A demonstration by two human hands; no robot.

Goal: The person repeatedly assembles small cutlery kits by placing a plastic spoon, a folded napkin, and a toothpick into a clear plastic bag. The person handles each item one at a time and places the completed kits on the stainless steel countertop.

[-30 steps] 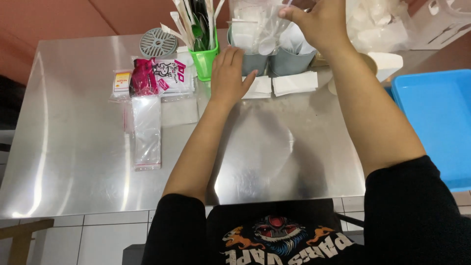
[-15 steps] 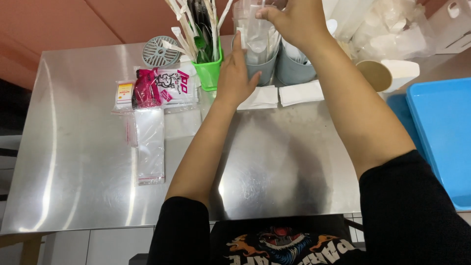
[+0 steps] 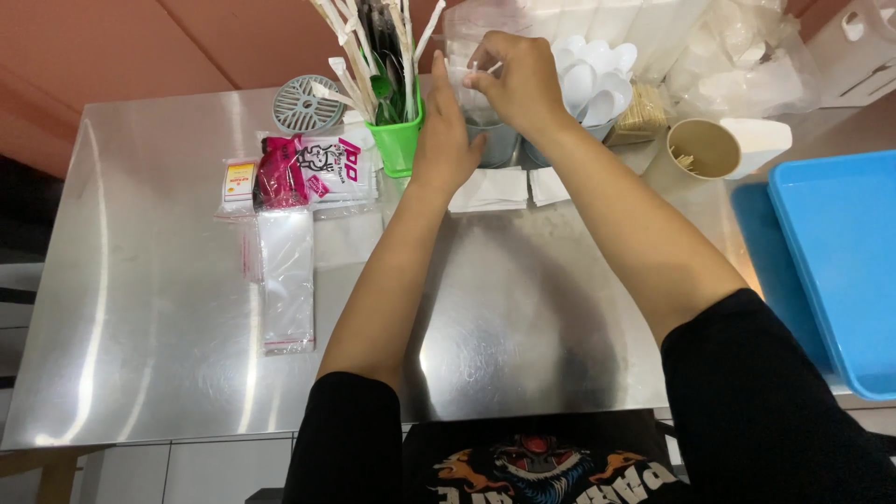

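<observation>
Two hands, ours, are working at the far edge of the steel table [image 3: 523,317]. Left hand [image 3: 443,140] is lying flat and open, fingers stretched against a grey cup [image 3: 495,142], gripping nothing. Right hand [image 3: 518,79] is pinching a small white utensil [image 3: 476,67] above that cup. Green cup [image 3: 399,140] of wrapped straws is standing just left; napkins [image 3: 490,189] are lying beneath our wrists.
</observation>
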